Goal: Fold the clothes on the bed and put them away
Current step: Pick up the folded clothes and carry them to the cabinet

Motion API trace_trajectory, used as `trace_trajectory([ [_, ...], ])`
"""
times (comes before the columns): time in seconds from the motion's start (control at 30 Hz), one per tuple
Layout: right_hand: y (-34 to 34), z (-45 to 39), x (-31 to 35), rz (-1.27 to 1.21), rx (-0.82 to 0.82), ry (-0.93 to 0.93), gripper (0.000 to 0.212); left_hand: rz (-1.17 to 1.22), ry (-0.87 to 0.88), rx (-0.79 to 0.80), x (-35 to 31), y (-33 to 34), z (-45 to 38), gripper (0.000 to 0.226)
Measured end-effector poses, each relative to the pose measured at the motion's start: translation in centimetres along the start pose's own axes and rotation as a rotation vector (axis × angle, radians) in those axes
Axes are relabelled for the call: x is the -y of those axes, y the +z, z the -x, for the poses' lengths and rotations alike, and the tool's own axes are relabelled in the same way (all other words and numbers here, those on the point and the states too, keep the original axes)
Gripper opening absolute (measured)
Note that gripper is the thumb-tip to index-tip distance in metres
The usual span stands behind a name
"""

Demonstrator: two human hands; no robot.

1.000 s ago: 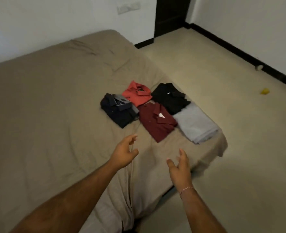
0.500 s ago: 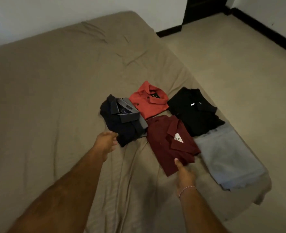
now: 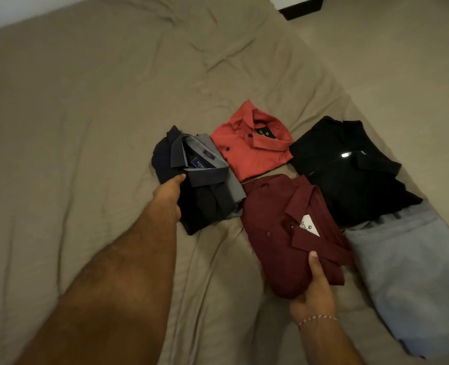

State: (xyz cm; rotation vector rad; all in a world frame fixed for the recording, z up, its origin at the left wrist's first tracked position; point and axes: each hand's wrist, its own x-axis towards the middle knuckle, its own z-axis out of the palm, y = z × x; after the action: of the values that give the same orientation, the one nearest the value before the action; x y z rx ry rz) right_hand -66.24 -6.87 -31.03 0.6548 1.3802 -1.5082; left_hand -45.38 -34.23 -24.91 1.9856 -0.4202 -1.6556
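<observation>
The left hand (image 3: 168, 196) is gripping the near left edge of a folded navy shirt (image 3: 191, 180), thumb lying on top by the collar, the other fingers hidden beneath the cloth. The right hand (image 3: 313, 293) is gripping the near edge of a folded maroon shirt (image 3: 284, 233), thumb pressing on top and fingers tucked under; a beaded bracelet (image 3: 318, 319) is circling that wrist. A white tag (image 3: 310, 225) is showing at the maroon collar.

Just beyond these two, a folded orange-red shirt (image 3: 252, 143) is lying with its near edge touching the maroon one. To the right of it a folded black shirt (image 3: 350, 172) is sitting, and nearer on the right a folded pale grey garment (image 3: 413, 280) is lying, its far end tucked under the black shirt's near edge.

All five pieces are resting on the bed (image 3: 73, 127), near its right edge. A wrinkled tan sheet is covering the bed, creasing toward the far end. Right of the bed, a pale floor (image 3: 402, 48) is stretching away, and a dark skirting strip (image 3: 302, 7) is running along the far wall.
</observation>
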Motion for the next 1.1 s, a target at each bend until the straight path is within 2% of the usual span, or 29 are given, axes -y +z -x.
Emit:
trace_trajectory([
  [0.13,0.0,-0.9,1.2,0.028,0.135,0.027,0.066,0.004,-0.021,-0.046,-0.4,-1.1,-2.8,0.046],
  [0.23,0.2,-0.8,1.2,0.040,0.170,-0.030,0.062,0.034,0.040,-0.097,-0.6,-0.6,-3.6,0.050],
  [0.33,0.6,-1.0,1.0,0.009,0.164,-0.103,0.056,0.069,0.074,0.001,-0.2,1.0,-2.5,0.030],
  [0.43,1.1,-0.9,1.2,-0.014,0.230,-0.085,0.048,0.055,0.087,0.131,0.0,1.6,-1.5,0.023],
  [0.53,1.1,0.5,2.2,-0.015,0.289,-0.067,0.037,0.038,0.182,0.156,-0.3,1.4,-0.8,0.026],
  [0.63,0.2,2.3,2.9,-0.015,0.274,-0.087,0.031,0.079,0.256,0.184,0.0,0.7,0.8,0.031],
  [0.8,-4.2,9.7,1.4,-0.104,0.266,-0.053,0.043,0.166,0.258,0.278,4.2,-3.9,8.3,0.036],
  [0.87,-6.7,13.7,0.5,-0.116,0.252,-0.028,0.037,0.173,0.229,0.284,6.4,-6.1,11.9,0.038],
  [1.0,-12.8,24.8,-0.9,-0.130,0.200,-0.016,0.036,0.107,0.188,0.329,10.2,-12.4,20.6,0.037],
  [1.1,-18.6,33.0,-2.3,-0.140,0.150,-0.085,0.045,0.057,0.147,0.398,13.1,-16.4,25.9,0.039],
])
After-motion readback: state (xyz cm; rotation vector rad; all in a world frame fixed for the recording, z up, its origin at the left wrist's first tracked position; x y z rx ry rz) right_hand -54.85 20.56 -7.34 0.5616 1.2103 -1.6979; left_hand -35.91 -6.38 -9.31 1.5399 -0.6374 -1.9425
